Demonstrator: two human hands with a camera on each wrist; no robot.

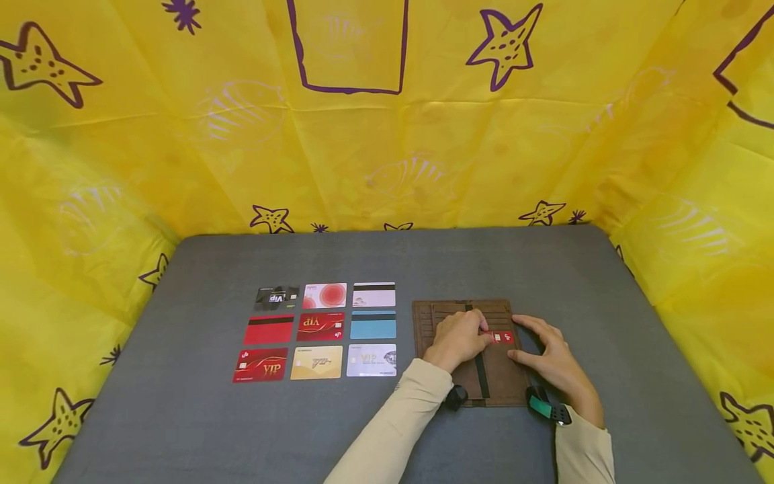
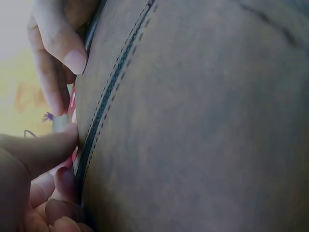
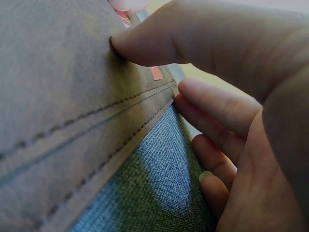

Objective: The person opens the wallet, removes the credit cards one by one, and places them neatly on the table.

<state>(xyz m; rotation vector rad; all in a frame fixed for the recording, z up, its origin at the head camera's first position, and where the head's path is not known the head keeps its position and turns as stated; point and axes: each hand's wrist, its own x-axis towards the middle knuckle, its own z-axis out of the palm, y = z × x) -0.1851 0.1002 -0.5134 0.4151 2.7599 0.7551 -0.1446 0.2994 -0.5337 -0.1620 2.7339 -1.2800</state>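
Note:
A brown leather wallet (image 1: 508, 376) lies spread open on the table, with a dark elastic band (image 1: 482, 378) running down it. A red card (image 1: 502, 337) shows as a strip above one of the wallet's pockets; the rest of it is hidden. My left hand (image 1: 456, 336) reaches across the wallet and pinches this card between thumb and fingers. At the wallet's right edge is my right hand (image 1: 553, 359), spread apart. Its thumb (image 3: 145, 46) presses on the leather, while the other fingers (image 3: 217, 104) lie along the edge.
Left of the wallet, several cards lie flat in neat rows, among them a black card (image 1: 277, 297), a blue card (image 1: 373, 325) and a gold card (image 1: 317, 363). The grey table (image 1: 199, 417) is bounded by yellow patterned cloth (image 1: 338, 168) behind and at both sides.

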